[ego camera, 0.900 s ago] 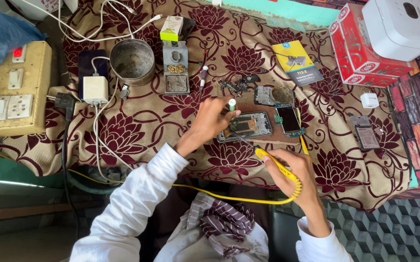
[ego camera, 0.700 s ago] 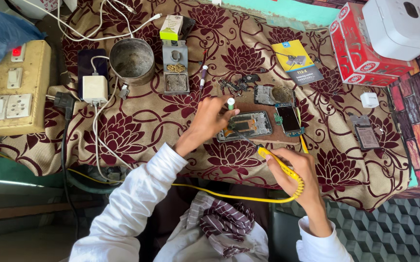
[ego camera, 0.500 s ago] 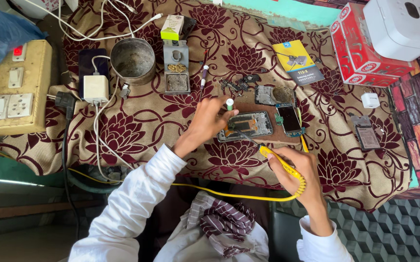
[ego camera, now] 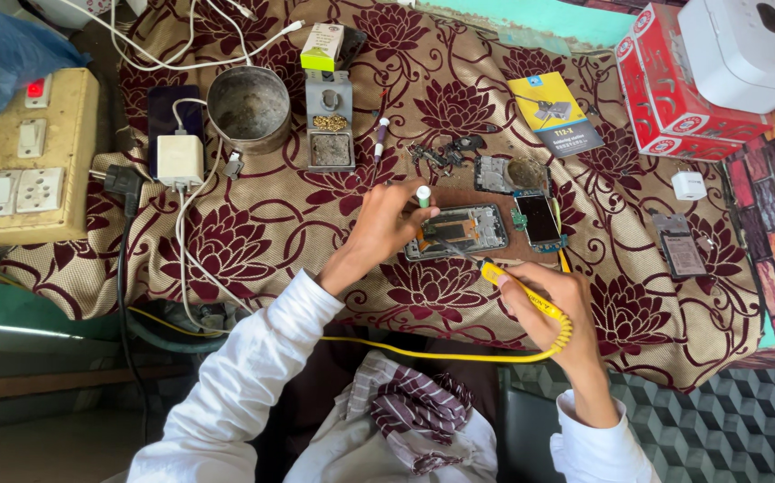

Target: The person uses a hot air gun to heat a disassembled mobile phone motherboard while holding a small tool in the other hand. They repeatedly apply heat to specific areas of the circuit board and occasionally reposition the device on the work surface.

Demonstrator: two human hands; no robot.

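A yellow soldering iron [ego camera: 523,292] is gripped in the right hand [ego camera: 553,313], tip at an opened phone [ego camera: 457,231]; left hand [ego camera: 387,225] fingers are clamped on a small green-capped tube [ego camera: 423,196], loose parts [ego camera: 441,154] lying beyond on the desk [ego camera: 253,241].

A round metal bowl [ego camera: 249,107] sits far left on the floral cloth [ego camera: 226,241], beside a white charger [ego camera: 180,161]. A yellow switchboard [ego camera: 21,161] lies at the left edge. Red boxes [ego camera: 674,89] and a white device [ego camera: 750,49] occupy the far right.
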